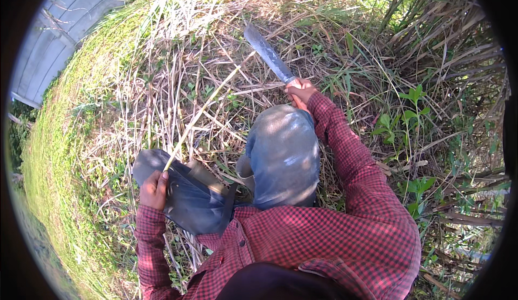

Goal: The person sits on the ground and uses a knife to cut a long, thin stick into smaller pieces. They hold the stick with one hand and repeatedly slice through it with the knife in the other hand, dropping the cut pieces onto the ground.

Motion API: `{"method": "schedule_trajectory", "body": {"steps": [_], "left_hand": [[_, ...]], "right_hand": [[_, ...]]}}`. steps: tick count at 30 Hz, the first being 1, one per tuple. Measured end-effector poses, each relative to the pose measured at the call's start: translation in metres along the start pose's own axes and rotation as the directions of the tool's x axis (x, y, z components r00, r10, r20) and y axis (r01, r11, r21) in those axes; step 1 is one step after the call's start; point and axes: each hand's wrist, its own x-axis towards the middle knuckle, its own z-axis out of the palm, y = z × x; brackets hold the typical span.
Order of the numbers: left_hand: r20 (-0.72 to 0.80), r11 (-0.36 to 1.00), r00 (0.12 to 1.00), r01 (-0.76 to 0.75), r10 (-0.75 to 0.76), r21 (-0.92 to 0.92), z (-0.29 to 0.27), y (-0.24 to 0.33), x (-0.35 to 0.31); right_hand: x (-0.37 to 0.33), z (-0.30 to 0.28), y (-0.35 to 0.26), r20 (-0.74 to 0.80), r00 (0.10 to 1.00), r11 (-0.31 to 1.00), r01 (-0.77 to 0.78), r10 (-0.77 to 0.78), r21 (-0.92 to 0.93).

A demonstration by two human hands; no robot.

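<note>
My right hand [301, 92] is wrapped round the orange handle of a machete [268, 53], just beyond my right knee. Its broad grey blade points away and to the left, above the dry stalks. By my left knee, my left hand [155, 189] grips the near end of a long, thin, yellow-green stalk [200, 112]. The stalk slants away to the right, and its far end comes close to the machete blade; whether they touch I cannot tell. My fingers partly hide both the handle and the stalk's near end.
Cut dry stalks [162, 92] litter the ground ahead of my knees. A dense clump of tall grass [448, 24] rises at the far right, with a leafy green plant [413, 103] nearer. Grass slopes along the left towards a pale grey panelled wall [81, 3].
</note>
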Motion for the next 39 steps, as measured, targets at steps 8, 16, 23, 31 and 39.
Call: {"method": "schedule_trajectory", "body": {"steps": [8,16,23,31,39], "left_hand": [[0.046,0.995,0.995,0.09,-0.087,-0.048,-0.015,0.0,0.002],[0.068,1.0,0.998,0.007,-0.006,-0.007,-0.044,-0.03,0.013],[-0.272,0.975,0.937,-0.201,0.22,0.097,-0.101,0.006,-0.016],[-0.502,0.933,0.837,-0.028,0.217,0.358,-0.054,-0.012,0.059],[-0.428,0.948,0.902,0.077,0.066,0.307,-0.052,-0.093,0.082]], "right_hand": [[-0.025,0.0,-0.144,-0.218,0.691,0.534,0.282,-0.69,-0.797],[0.007,0.017,-0.238,-0.032,0.408,0.331,0.688,-0.912,-0.646],[0.033,-0.106,0.051,-0.256,0.913,0.634,0.004,-0.317,-0.773],[0.002,-0.127,0.188,-0.421,0.906,0.556,-0.329,-0.042,-0.764],[0.029,-0.099,0.093,-0.524,0.831,0.673,-0.281,-0.186,-0.685]]}}
